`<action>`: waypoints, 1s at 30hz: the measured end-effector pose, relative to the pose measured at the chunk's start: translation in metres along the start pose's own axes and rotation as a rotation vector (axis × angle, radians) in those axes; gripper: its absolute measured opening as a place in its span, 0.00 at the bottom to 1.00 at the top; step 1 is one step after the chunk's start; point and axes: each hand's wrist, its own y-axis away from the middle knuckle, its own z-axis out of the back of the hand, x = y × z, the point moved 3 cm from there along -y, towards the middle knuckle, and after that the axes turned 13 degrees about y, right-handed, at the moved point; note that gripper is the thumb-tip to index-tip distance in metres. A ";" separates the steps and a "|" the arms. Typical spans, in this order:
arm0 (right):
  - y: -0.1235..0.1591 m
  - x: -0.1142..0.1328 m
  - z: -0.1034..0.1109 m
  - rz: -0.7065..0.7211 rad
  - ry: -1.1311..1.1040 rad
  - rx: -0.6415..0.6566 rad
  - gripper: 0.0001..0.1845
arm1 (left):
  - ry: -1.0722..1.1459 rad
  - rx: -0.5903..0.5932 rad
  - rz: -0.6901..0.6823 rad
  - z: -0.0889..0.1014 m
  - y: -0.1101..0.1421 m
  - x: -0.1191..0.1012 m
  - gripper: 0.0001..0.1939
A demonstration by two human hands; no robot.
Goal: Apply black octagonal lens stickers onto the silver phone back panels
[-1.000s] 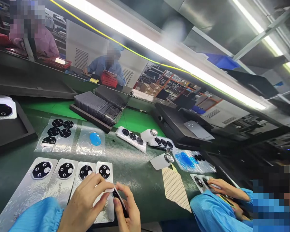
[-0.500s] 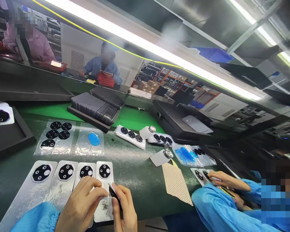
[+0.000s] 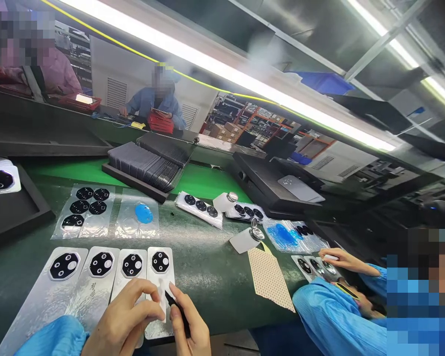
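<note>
The film (image 3: 162, 301) now stands apart from the black part (image 3: 175, 302), perhaps uncovering it; our left fingers (image 3: 147, 311) pinch film, right fingers (image 3: 188, 307) grip part.

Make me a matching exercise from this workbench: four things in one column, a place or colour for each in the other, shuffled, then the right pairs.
1. Dark piece
2. Single blue oval
3. Dotted sheet
4. Rows of dark plates

A. In a black tray
B. Beige
C. In the person's right hand
D. On clear plastic

Pairs: 1-C, 2-D, 3-B, 4-A
</note>
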 end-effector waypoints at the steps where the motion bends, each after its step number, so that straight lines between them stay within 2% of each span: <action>1: -0.001 0.000 0.001 0.005 -0.027 0.037 0.16 | 0.026 -0.008 0.027 0.002 -0.001 0.000 0.13; 4: -0.004 -0.002 0.005 -0.028 -0.119 0.166 0.15 | 0.154 -0.053 0.174 0.012 -0.009 0.001 0.09; 7: -0.003 -0.007 0.006 -0.135 -0.210 0.247 0.16 | 0.367 -0.136 0.418 0.021 -0.021 0.007 0.10; 10: 0.000 -0.011 0.003 -0.239 -0.282 0.283 0.16 | 0.594 -0.209 0.603 0.025 -0.027 0.012 0.13; 13: 0.001 -0.012 0.004 -0.303 -0.312 0.250 0.16 | 0.719 -0.237 0.699 0.026 -0.029 0.012 0.13; 19: -0.003 -0.008 0.008 -0.344 -0.280 0.269 0.17 | 0.718 -0.252 0.740 0.026 -0.029 0.011 0.13; 22: -0.006 -0.001 0.006 -0.209 -0.122 0.268 0.19 | 0.701 -0.226 0.742 0.023 -0.028 0.013 0.14; 25: -0.009 0.009 0.000 -0.057 -0.037 0.321 0.19 | 0.682 -0.195 0.739 0.020 -0.028 0.017 0.15; 27: -0.011 0.013 -0.002 -0.018 -0.051 0.324 0.16 | 0.647 -0.183 0.729 0.021 -0.029 0.019 0.17; 30: -0.011 0.014 -0.001 -0.040 -0.112 0.290 0.17 | 0.582 -0.203 0.707 0.023 -0.030 0.023 0.19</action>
